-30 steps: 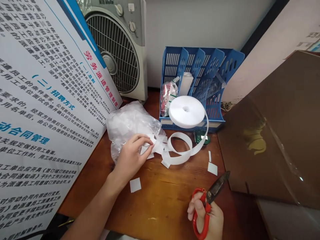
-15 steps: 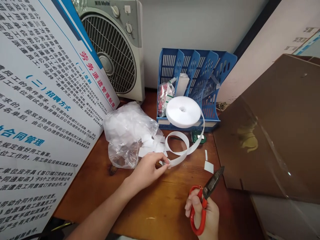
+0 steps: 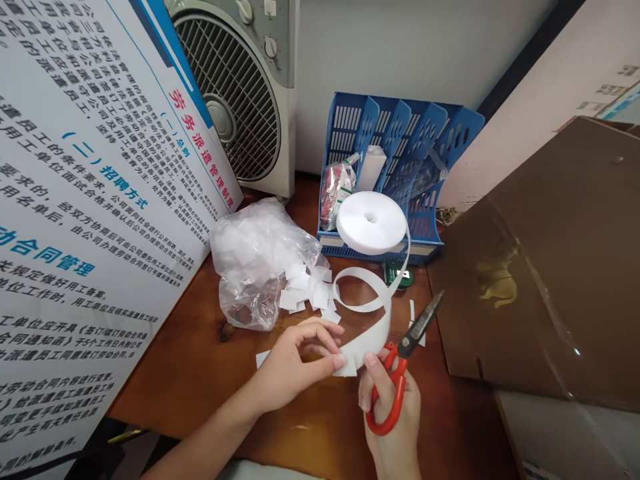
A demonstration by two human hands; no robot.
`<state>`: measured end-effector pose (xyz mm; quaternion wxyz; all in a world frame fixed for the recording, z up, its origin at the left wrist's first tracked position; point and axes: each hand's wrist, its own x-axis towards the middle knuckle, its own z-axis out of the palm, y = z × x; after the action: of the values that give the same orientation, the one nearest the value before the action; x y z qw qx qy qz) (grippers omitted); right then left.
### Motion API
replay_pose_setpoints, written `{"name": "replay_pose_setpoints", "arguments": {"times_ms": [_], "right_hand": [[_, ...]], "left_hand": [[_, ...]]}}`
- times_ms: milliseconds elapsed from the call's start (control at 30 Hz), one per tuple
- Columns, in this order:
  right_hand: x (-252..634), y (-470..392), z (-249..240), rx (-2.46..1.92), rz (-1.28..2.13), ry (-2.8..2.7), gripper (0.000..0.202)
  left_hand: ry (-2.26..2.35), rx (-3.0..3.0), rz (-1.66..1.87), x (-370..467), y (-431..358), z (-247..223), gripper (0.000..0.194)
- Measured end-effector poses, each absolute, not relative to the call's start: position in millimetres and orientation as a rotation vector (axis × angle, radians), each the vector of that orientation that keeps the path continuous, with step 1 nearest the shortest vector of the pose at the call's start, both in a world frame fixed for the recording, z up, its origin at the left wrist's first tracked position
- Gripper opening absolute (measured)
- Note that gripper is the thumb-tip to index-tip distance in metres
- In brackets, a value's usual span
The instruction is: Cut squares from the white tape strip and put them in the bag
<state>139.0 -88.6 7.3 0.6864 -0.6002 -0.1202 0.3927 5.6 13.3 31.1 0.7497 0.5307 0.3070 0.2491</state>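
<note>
Scissors [image 3: 395, 395] with red handles sit in my right hand [image 3: 387, 407], their dark blades pointing up and to the right. That hand's thumb also presses on a white hook-and-loop strip [image 3: 373, 337]. My left hand [image 3: 300, 360] pinches the strip's free end between thumb and fingers, where a small white piece [image 3: 345, 365] seems to lie against it. From there the strip loops back to a white roll [image 3: 371, 223] in front of the blue file rack. Several cut white pieces [image 3: 305, 287] lie in a pile beyond my left hand.
A clear plastic bag [image 3: 255, 260] of white pieces stands left of the pile. Behind are a blue file rack [image 3: 400, 150] and a box fan [image 3: 235, 107]. A printed board [image 3: 90, 220] leans at left; a brown cardboard box [image 3: 540, 267] borders the right. A green object [image 3: 406, 277] lies by the rack.
My left hand has come nearer, drawing the strip's end toward me. My right hand, with the scissors, has moved up and left to the strip. A white piece now shows beside my left wrist.
</note>
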Motion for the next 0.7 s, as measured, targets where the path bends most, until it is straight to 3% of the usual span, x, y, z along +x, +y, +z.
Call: {"name": "replay_pose_setpoints", "arguments": {"times_ms": [267, 700], "right_hand": [[125.2, -92.0, 8.2, -1.388, 0.745, -0.174, 0.028], [119.7, -92.3, 5.0, -1.493, 0.743, -0.201, 0.031]], "left_hand": [[0.689, 0.813, 0.569, 11.2, -1.6, 23.4, 0.014], [0.881, 0.932, 0.697, 24.5, -7.5, 18.5, 0.027]]}}
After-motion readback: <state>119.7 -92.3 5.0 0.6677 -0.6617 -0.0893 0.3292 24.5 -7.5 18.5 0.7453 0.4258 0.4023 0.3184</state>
